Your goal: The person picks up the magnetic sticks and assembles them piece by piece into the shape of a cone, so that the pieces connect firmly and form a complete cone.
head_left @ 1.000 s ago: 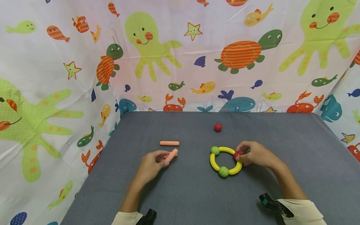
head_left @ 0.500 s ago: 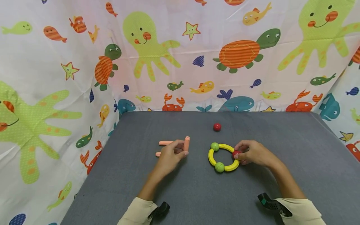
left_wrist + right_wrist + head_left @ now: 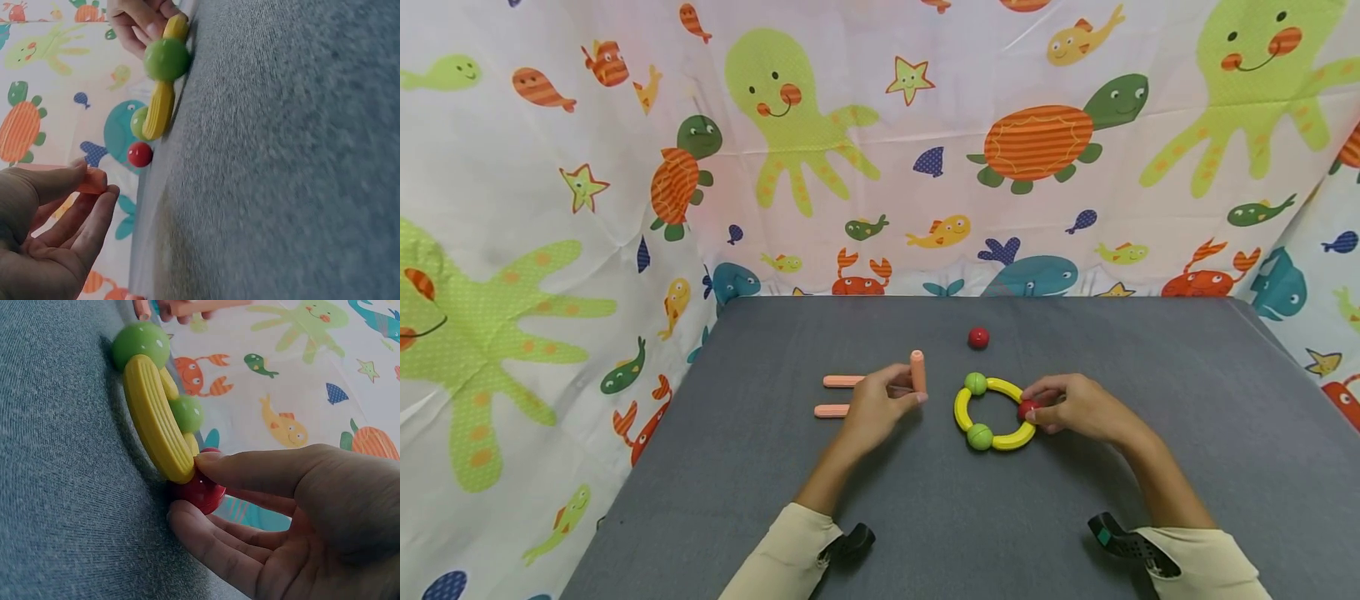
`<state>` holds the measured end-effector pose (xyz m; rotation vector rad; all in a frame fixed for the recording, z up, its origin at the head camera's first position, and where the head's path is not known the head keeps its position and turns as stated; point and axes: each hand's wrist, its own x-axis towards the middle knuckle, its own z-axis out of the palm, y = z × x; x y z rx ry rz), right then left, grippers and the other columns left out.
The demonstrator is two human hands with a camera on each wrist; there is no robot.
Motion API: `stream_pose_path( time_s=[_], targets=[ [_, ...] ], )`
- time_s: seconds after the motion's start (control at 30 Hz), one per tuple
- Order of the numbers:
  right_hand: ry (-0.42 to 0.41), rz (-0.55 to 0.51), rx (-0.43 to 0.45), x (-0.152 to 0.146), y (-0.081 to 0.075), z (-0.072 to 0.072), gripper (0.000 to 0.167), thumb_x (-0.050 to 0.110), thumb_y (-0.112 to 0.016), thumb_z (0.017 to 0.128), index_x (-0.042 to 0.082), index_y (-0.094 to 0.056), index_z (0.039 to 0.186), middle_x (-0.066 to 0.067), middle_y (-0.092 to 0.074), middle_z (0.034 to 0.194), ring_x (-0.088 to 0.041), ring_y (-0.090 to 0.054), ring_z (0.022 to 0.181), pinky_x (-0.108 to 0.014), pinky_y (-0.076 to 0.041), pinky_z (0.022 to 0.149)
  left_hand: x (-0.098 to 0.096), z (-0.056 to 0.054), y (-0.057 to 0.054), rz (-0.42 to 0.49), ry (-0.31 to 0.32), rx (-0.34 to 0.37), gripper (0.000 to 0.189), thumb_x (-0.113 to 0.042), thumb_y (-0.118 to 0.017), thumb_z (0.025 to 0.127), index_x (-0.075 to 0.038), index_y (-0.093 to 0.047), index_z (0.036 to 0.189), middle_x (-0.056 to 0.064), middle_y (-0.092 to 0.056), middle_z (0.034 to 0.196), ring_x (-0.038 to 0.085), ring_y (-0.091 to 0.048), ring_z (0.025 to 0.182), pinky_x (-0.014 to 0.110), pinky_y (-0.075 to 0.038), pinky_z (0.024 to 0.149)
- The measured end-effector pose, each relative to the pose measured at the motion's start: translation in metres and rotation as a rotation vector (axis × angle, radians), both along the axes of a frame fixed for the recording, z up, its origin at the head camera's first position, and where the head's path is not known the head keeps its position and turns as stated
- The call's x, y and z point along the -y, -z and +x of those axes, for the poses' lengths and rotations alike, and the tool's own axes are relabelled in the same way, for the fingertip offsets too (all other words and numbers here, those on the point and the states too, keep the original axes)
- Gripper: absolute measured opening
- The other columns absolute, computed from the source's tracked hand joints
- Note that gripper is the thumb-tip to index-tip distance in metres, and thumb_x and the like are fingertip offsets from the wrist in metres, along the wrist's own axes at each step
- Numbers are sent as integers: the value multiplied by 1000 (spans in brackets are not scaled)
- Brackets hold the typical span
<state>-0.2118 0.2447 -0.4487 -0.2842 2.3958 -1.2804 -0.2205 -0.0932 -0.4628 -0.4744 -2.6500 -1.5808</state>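
In the head view my left hand [image 3: 880, 403] holds an orange-pink stick [image 3: 918, 372] upright above the table, left of a ring of pieces. The left wrist view shows thumb and fingertips pinching that stick [image 3: 95, 180]. The ring lies on the cloth: curved yellow bars [image 3: 962, 410] joined by a far green ball [image 3: 976, 383], a near green ball [image 3: 980, 437] and a red ball [image 3: 1027, 409]. My right hand [image 3: 1078, 408] pinches the red ball at the ring's right side. In the right wrist view, thumb and finger sit on opposite sides of this red ball [image 3: 201, 492].
Two more orange-pink sticks lie left of my left hand, a far stick [image 3: 842, 381] and a nearer stick [image 3: 831, 411], partly covered by it. Behind the ring rests a loose red ball [image 3: 978, 337]. A sea-animal curtain [image 3: 917, 233] hangs behind the grey table [image 3: 1165, 358].
My left hand has moved right with the stick, which has swung from slanted to upright, uncovering the nearer lying stick. The ring has turned slightly while my right hand stays on the red ball.
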Motion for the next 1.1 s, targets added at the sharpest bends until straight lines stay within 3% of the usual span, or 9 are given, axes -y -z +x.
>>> stream_pose_path(
  time_s=[0.27,0.53,0.73,1.1],
  targets=[
    [12,-41,48,0,0,1,36,17,-75,99,-2,-66,129,-16,-70,115,-24,-71,92,-38,-64,82,-18,-11,-2,-17,23,-4,28,-12,-85,91,-9,-77,118,4,-78,109,14,-72,95,30,-60,85],
    [-21,-72,68,0,-2,3,38,13,-74,98,-4,-65,131,-17,-69,119,-26,-71,94,-38,-64,82,-35,-19,-3,-35,43,-2,34,-16,-84,94,-11,-75,127,1,-78,112,13,-72,102,29,-59,87],
    [-55,-54,65,0,-2,3,37,16,-75,98,-2,-68,130,-14,-72,116,-25,-72,93,-37,-64,81,-49,-27,-4,-26,50,-35,33,-15,-84,93,-10,-76,125,1,-78,109,12,-72,98,28,-58,87],
    [-72,-39,62,8,-3,4,37,16,-78,95,-2,-71,127,-12,-73,113,-25,-72,89,-37,-64,81,-69,-36,4,-17,88,-71,29,-15,-83,94,-9,-77,121,2,-79,108,10,-72,94,21,-57,83]
  ],
)
